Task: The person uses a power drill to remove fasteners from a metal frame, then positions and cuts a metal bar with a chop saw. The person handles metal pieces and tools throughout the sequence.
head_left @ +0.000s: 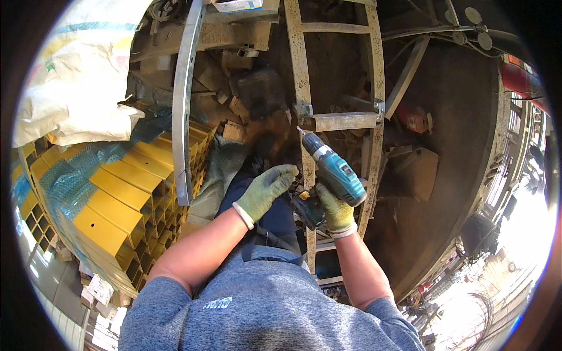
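My gloved right hand (pixel 335 210) is wrapped round the handle of a teal and black cordless drill (pixel 338 171). The drill's bit points up and left, its tip by a small metal bracket (pixel 304 110) on a ladder-like metal frame (pixel 300 64). Whether the tip touches the bracket I cannot tell. A pale crosspiece (pixel 345 121) joins the frame's two rails at that bracket. To the left of the drill, my gloved left hand (pixel 266 190) hovers with fingers stretched toward the frame and holds nothing visible.
Yellow rectangular metal tubes (pixel 120 184), partly in bubble wrap, are stacked at left beside an upright metal bar (pixel 182 99). A white sack (pixel 76 82) covers their far end. Wood scraps (pixel 234 131) litter the ground ahead; a cardboard piece (pixel 413 172) lies right of the frame.
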The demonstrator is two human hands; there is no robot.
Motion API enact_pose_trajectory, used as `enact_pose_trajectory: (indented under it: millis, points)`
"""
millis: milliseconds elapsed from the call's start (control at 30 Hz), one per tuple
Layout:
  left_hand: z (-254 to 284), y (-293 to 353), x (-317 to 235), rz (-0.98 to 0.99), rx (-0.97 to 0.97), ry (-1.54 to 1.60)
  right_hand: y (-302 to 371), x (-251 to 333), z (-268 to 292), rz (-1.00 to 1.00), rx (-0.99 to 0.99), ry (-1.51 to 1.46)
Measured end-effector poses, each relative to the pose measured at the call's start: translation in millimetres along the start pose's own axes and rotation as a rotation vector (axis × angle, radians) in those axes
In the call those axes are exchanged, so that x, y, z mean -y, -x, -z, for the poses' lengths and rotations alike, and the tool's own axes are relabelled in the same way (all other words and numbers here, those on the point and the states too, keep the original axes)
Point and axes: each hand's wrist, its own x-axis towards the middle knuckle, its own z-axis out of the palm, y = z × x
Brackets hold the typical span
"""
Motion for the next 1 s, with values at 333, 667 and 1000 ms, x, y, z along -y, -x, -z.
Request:
enact_pose_trajectory:
  millis: [333,667,1000]
  points:
    - [-51,-62,35,0.315,-0.048,0.636,-1,6,-13,0.354,-0.08,0.401]
    - [-57,-83,33,0.32,-0.044,0.556,-23,-13,-5,0.266,-0.137,0.321]
    - [-32,-143,68,0.397,-0.106,0.472,-82,-73,21,0.195,0.045,0.584]
